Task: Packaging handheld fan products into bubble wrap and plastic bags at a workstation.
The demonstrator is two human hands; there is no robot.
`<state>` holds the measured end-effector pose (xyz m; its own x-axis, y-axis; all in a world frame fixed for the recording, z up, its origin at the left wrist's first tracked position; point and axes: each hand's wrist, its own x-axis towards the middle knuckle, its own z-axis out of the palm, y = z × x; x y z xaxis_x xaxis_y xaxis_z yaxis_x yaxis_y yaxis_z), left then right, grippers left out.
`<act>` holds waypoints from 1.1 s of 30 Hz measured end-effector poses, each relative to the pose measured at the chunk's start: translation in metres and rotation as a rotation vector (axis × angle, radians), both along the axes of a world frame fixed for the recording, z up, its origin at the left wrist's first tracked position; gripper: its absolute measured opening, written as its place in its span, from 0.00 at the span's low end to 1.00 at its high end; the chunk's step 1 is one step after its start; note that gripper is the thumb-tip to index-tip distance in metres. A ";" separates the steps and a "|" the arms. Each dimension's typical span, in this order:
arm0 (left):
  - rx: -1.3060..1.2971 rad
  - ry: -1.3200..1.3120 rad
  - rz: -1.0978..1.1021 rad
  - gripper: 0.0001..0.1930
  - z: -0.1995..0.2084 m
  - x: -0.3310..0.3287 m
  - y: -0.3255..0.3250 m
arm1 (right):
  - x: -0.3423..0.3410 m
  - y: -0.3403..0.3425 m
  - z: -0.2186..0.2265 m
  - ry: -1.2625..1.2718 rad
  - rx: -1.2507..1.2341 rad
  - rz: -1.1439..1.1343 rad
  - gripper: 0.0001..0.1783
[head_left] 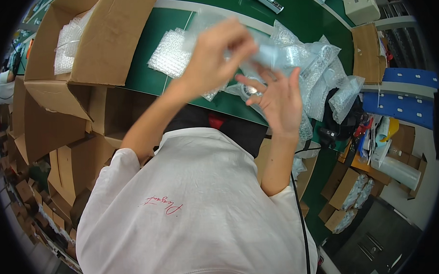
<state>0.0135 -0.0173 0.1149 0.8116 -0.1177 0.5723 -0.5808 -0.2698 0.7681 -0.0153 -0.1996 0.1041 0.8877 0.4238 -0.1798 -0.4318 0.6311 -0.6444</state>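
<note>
Above the green table, my left hand is closed, its fingers curled and smeared by motion. It grips what looks like a clear plastic bag, also blurred. A pale blue thing shows to the right of those fingers, too smeared to name; whether it is inside the bag I cannot tell. My right hand is open just below it, palm up with fingers spread, and contact is unclear. Flat bubble-wrap pouches lie left of my hands. Several bubble-wrapped items are piled to the right.
A large open cardboard box holding bubble wrap stands at the left. A pale handheld device lies at the far side. Blue perforated rails and a crowded bin are at the right. A black cable hangs beside my right arm.
</note>
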 end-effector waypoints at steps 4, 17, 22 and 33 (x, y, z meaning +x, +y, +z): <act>-0.136 0.169 0.066 0.09 0.045 0.048 -0.003 | 0.033 -0.042 -0.001 -0.423 -0.074 0.217 0.42; 0.128 0.108 0.103 0.12 -0.049 -0.017 0.009 | 0.143 0.019 -0.030 -0.796 -1.090 0.308 0.18; 0.548 0.242 0.152 0.13 -0.100 -0.029 0.026 | 0.190 0.028 -0.092 -1.144 -1.685 0.465 0.16; 0.544 0.302 0.245 0.09 -0.115 -0.026 0.025 | 0.292 0.001 -0.048 -0.676 -1.685 0.181 0.29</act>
<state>-0.0120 0.0078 -0.0002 0.9669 -0.1171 0.2266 -0.2338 -0.7617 0.6043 0.2767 -0.1985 0.0559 0.9501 0.2791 -0.1391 0.1621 -0.8231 -0.5443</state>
